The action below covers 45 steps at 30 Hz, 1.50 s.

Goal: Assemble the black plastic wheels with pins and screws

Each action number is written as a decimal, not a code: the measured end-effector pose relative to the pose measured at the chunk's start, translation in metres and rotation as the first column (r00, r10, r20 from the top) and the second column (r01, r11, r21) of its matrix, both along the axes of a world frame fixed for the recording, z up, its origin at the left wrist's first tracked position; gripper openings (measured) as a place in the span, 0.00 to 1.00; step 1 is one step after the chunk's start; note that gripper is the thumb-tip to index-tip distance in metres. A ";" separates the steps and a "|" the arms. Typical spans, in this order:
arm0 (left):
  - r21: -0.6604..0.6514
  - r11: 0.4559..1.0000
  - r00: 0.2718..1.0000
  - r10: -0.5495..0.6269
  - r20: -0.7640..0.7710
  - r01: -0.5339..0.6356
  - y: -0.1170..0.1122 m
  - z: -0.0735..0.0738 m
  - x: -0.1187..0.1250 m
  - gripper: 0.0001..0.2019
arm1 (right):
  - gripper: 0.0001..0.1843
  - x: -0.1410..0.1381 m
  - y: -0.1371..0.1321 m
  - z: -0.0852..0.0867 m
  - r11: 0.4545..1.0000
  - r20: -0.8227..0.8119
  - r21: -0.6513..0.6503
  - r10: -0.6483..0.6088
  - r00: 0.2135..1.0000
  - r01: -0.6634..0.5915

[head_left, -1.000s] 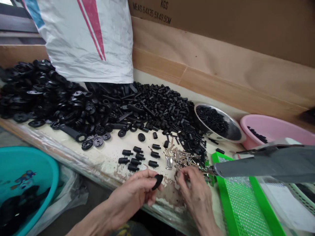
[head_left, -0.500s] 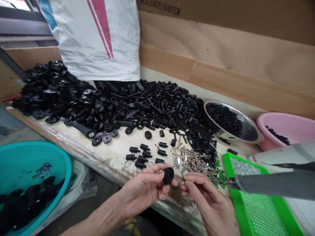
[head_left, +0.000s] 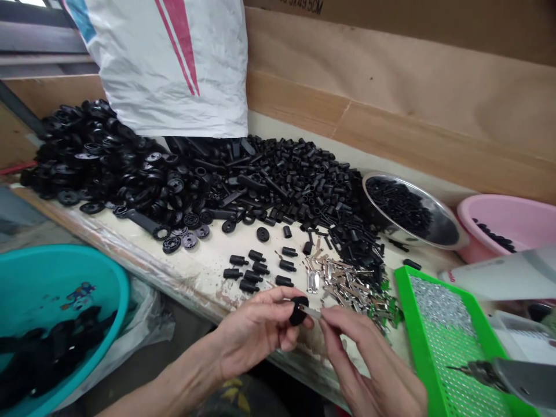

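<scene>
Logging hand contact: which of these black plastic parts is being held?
The rounded black part in the left hand; unlike those on the bench, it is held up, touched by a silver metal strip from the right hand.

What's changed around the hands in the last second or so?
The right hand has come up to the round black plastic part held in the left hand, pinching a small silver metal piece that now touches it. The long grey tool with a metal tip has moved down over the green perforated tray. The black plastic piles and steel bowl stayed put.
</scene>
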State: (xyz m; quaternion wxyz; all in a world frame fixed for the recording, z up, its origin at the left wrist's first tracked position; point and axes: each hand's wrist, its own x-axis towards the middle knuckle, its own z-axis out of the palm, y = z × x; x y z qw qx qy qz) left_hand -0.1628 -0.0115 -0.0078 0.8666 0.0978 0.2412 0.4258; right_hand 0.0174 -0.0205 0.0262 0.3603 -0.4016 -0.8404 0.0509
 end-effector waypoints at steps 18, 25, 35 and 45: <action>0.185 0.983 0.972 0.034 -0.232 0.010 -0.002 -0.001 0.001 0.13 | 0.10 -0.012 0.003 -0.010 0.992 -0.062 -0.125 0.003 0.998 -0.011; 0.149 0.989 0.988 0.026 -0.150 -0.004 0.000 -0.003 0.005 0.13 | 0.09 -0.015 0.003 -0.018 0.980 -0.195 -0.146 -0.161 0.968 0.133; 0.136 0.991 0.991 0.004 -0.137 0.015 -0.002 -0.002 0.011 0.12 | 0.13 -0.007 0.003 -0.030 0.999 -0.246 -0.026 -0.049 0.968 0.044; 0.192 0.977 0.985 -0.060 -0.162 0.091 -0.003 0.003 0.012 0.13 | 0.12 0.011 0.013 -0.023 0.992 -0.181 -0.086 0.072 0.981 -0.088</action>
